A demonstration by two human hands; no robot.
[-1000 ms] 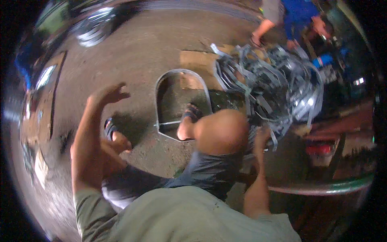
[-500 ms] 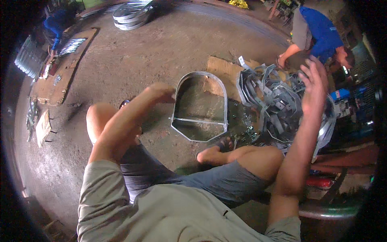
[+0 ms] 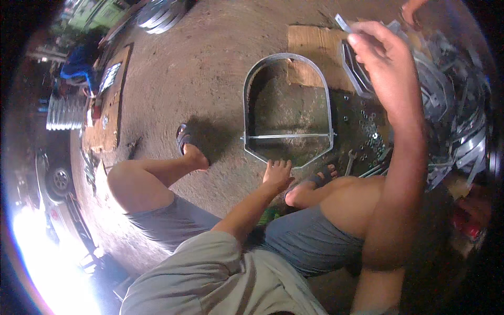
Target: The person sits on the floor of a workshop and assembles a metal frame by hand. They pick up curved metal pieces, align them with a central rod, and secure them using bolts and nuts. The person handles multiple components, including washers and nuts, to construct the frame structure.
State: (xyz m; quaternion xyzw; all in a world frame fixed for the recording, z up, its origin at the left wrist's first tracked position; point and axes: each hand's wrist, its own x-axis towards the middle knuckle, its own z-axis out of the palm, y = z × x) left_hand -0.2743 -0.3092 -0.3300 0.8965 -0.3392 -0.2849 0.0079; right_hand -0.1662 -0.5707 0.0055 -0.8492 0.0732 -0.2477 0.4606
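Note:
A metal frame, rounded at its far end and angular at its near end, lies on the floor with a crossbar through it. My left hand rests at its near edge, fingers stretched out over or against the strip; nothing shows held in it. Raised at the right, my right hand has thumb and fingers closed on a bent metal strip, one end sticking out past the fingertips. Most of that strip is hidden behind the hand. Beside the hand, a heap of bent metal strips spreads over the floor.
Loose nuts and a wrench lie right of the frame. Flattened cardboard is behind it. Another person works at the far left by a board. Metal hoops are stacked at the back.
My left hand has come from the frame's left side to its near edge. The head view has shifted right. A metal strip now shows in my right hand, which was reaching at the heap.

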